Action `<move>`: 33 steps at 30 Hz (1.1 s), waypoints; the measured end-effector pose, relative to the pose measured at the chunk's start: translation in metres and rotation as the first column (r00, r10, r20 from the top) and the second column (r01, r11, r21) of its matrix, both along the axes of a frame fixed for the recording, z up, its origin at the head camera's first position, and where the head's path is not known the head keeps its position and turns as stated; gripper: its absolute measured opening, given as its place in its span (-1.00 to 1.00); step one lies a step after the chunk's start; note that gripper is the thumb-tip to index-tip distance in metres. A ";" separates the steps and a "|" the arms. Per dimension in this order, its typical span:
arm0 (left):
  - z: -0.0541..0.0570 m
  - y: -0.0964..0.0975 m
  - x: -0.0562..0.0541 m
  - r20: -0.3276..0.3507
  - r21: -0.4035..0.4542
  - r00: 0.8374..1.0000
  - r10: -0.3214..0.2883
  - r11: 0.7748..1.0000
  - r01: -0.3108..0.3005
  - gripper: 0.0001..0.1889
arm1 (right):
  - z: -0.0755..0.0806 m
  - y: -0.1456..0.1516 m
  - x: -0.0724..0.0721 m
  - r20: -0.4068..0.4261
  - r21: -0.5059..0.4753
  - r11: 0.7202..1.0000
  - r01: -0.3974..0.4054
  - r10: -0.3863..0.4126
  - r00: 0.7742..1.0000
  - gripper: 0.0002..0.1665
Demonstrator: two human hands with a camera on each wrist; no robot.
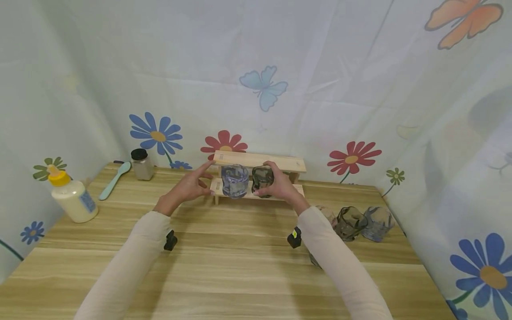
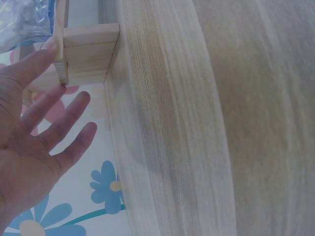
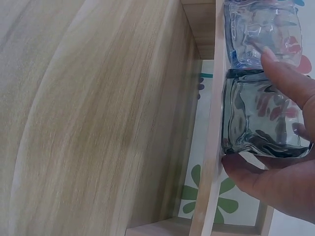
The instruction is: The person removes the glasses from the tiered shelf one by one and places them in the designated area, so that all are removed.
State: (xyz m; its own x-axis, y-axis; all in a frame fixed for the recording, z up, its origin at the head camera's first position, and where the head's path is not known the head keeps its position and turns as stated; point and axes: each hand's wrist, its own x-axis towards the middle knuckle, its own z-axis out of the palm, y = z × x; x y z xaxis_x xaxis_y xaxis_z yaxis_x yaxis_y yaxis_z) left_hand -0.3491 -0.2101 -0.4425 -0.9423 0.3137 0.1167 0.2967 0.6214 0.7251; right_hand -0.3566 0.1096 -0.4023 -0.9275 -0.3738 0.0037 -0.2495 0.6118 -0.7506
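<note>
Pinched a dark glass (image 1: 262,178) between the thumb and fingers of the right hand (image 1: 282,184), near the centre of the head frame. Had it on the lower tier of a small wooden shelf (image 1: 244,158), just beside a bluish clear glass (image 1: 235,181) to its left. In the right wrist frame, reached along the dark glass with one digit at upper right, overlapping the clear glass in view; could not tell whether touching that one too. Set another fingertip low against the dark glass, close to the board.

Held the left hand (image 1: 189,185) relaxed, left of centre in the head frame, with thumb and fingers well apart at the shelf's left end. In the left wrist frame, brought the thumb tip to the board's edge at upper left and fanned the other fingers below; could not tell how firmly pressed.

Left a second dark glass (image 1: 351,224) and a bluish grey glass (image 1: 378,224) on the table (image 1: 224,271), right of the right sleeve (image 1: 340,262).
</note>
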 end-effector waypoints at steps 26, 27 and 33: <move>-0.001 0.001 0.000 0.006 0.005 1.000 0.015 1.000 -0.015 0.06 | 0.005 -0.001 0.008 -0.113 0.079 0.997 0.012 -0.003 0.994 0.15; -0.001 0.001 0.000 0.008 0.004 1.000 0.015 1.000 -0.015 0.06 | 0.006 0.000 0.008 -0.121 0.080 0.997 0.008 0.001 0.993 0.14; 0.000 0.000 0.000 0.002 0.004 1.000 0.007 1.000 -0.007 0.06 | 0.010 0.005 0.008 -0.139 0.067 0.998 0.014 -0.005 0.990 0.13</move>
